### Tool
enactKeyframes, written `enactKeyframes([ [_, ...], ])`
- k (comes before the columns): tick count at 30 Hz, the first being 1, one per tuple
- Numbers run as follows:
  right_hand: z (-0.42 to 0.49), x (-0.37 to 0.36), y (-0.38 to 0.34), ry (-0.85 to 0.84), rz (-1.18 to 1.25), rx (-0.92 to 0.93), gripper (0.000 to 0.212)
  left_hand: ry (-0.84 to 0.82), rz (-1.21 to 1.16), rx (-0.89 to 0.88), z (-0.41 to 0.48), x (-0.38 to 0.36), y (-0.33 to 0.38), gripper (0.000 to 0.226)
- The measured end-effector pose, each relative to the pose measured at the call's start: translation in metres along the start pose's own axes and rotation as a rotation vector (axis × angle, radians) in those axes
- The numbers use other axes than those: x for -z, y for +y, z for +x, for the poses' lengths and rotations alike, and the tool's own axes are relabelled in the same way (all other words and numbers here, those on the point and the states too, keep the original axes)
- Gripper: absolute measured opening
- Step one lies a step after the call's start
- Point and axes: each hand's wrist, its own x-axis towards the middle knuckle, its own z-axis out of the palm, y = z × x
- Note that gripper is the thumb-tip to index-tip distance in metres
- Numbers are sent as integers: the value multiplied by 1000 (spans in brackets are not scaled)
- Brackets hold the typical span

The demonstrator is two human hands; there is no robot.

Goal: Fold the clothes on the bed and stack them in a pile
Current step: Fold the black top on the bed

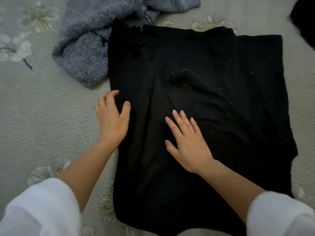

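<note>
I see left hand [112,116] curled on left edge of black garment [213,79], thumb on top, gripping cloth. Right hand [187,142] flat, fingers spread, pressing its middle. Garment lies spread on bed [34,108], wrinkled, left side seemingly folded in. Grey sweater [85,53] crumpled, touching its top-left corner, not yet folded. Dark item [303,23] top right, unclear. No pile visible. I judge task early.

Dim, soft, even light with faint shadows; white sleeves [39,210] blur, and wide-angle distortion bends the edges.
</note>
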Motion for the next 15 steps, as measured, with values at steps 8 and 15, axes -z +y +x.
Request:
enactKeyframes([
  [8,6,-24,-8,-64,-155,-39,66,-101,-146,320,23,-21,12,91],
  [15,8,-19,-10,-135,-168,-64,65,123,-779,230,37,31,-5,8],
])
